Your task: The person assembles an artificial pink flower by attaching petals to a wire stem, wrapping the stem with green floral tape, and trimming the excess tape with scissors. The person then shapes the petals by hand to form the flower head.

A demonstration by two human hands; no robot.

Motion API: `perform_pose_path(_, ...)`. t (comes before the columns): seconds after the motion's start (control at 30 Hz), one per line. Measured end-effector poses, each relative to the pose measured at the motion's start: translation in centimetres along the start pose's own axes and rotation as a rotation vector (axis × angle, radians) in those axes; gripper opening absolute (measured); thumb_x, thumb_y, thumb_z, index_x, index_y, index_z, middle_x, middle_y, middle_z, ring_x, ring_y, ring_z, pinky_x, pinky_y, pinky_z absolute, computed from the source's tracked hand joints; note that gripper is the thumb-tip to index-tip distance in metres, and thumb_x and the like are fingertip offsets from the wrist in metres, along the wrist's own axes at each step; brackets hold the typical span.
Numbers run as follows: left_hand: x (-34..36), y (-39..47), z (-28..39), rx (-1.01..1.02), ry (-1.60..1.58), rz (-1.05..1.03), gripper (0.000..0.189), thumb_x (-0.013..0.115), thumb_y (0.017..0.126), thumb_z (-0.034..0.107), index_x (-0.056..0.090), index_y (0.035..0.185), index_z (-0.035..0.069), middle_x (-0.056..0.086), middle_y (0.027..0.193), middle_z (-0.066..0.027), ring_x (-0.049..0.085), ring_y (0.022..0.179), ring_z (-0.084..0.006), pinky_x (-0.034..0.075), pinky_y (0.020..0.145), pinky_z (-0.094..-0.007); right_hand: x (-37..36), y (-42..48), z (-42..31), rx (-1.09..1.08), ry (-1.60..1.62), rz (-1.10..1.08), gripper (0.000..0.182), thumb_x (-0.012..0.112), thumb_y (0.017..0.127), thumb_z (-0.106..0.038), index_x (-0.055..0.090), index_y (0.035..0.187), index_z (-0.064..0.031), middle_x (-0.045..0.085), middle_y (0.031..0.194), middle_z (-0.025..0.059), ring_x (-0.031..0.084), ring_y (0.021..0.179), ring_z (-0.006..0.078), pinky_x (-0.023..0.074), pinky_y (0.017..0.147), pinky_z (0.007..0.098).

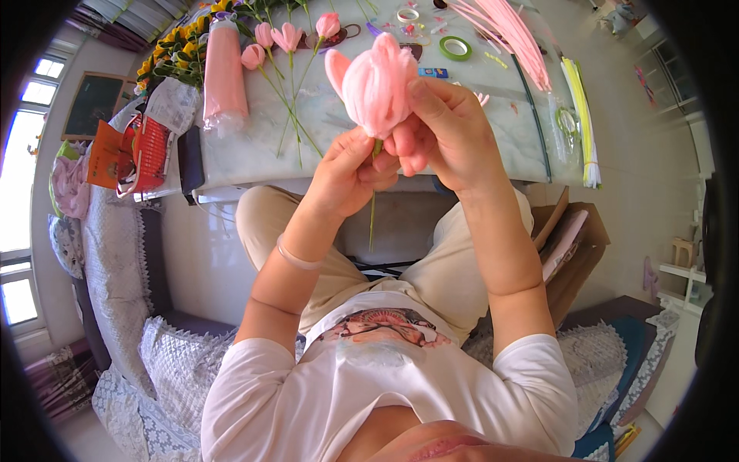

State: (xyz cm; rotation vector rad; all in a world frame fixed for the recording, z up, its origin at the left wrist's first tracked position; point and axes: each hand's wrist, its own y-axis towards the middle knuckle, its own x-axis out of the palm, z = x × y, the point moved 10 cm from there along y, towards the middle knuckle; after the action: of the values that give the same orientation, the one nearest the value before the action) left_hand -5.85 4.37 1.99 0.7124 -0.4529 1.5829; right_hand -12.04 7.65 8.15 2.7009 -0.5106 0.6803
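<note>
A pink pipe-cleaner flower (378, 86) is held up over the front edge of the table. My left hand (355, 167) pinches its thin green stem (372, 219) just under the bloom, and the stem hangs down below the fingers. With thumb and forefinger, my right hand (444, 127) grips the right side of the petals. One petal on the left stands out from the rest. Behind it, several smaller pink flowers (287, 38) on crossed green stems lie on the marble-patterned table (260, 156).
Left on the table are a plastic-wrapped pink bundle (224, 75), a red basket (144, 153) and a dark phone (190, 159). Green tape (455, 48), loose pink pipe cleaners (514, 34) and a yellow-white bundle (580, 121) lie right. A cardboard box (577, 248) stands below.
</note>
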Motion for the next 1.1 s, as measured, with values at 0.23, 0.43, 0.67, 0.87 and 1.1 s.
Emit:
perform_pose_path(0.23,0.4,-0.1,0.0,-0.010,0.052,-0.073,0.032,0.044,0.095,0.033,0.056,0.095,0.003,0.038,0.064,0.0052,0.026,0.052,-0.0043,0.020,0.048,-0.0210,0.1,-0.5,-0.6,0.066,0.054,0.038,0.038,0.056,0.090,-0.034,0.060,0.073,-0.0012,0.050,0.050,0.0036,0.043,0.038,0.0074,0.0306,0.035,0.0204)
perform_pose_path(0.43,0.6,-0.2,0.0,0.010,0.043,-0.085,0.033,0.045,0.095,0.032,0.058,0.096,0.002,0.038,0.063,0.0053,0.026,0.052,-0.0044,0.020,0.048,-0.0215,-0.1,-0.8,-0.5,0.035,0.092,0.104,0.034,0.057,0.090,-0.029,0.059,0.071,-0.0016,0.049,0.049,0.0036,0.042,0.038,0.0074,0.0304,0.035,0.0205)
perform_pose_path(0.67,0.3,-0.4,0.6,0.062,0.066,-0.054,0.034,0.043,0.096,0.031,0.054,0.104,0.000,0.040,0.066,0.0026,0.026,0.052,-0.0057,0.021,0.047,-0.0221,-0.9,-1.9,-2.8,-0.116,-0.264,0.248,0.028,0.055,0.091,-0.028,0.062,0.084,-0.0011,0.050,0.051,0.0008,0.041,0.040,0.0048,0.0300,0.037,0.0195)
perform_pose_path(0.87,1.2,-0.8,1.2,0.075,0.006,-0.080,0.031,0.045,0.095,0.033,0.049,0.104,0.003,0.042,0.070,-0.0010,0.030,0.053,-0.0067,0.022,0.046,-0.0212,-2.7,-1.8,-5.9,-0.354,-0.291,0.295,0.026,0.056,0.091,-0.025,0.064,0.099,-0.0014,0.054,0.062,0.0001,0.042,0.049,0.0040,0.0322,0.043,0.0187)
perform_pose_path(1.1,2.4,-1.1,0.8,0.059,-0.109,-0.287,0.024,0.046,0.095,0.027,0.051,0.102,0.005,0.044,0.074,-0.0016,0.030,0.053,-0.0052,0.024,0.046,-0.0202,0.0,-0.9,-4.6,-0.170,-0.250,0.113,0.023,0.059,0.088,-0.018,0.061,0.104,-0.0008,0.054,0.066,-0.0018,0.041,0.053,0.0022,0.0299,0.046,0.0177)
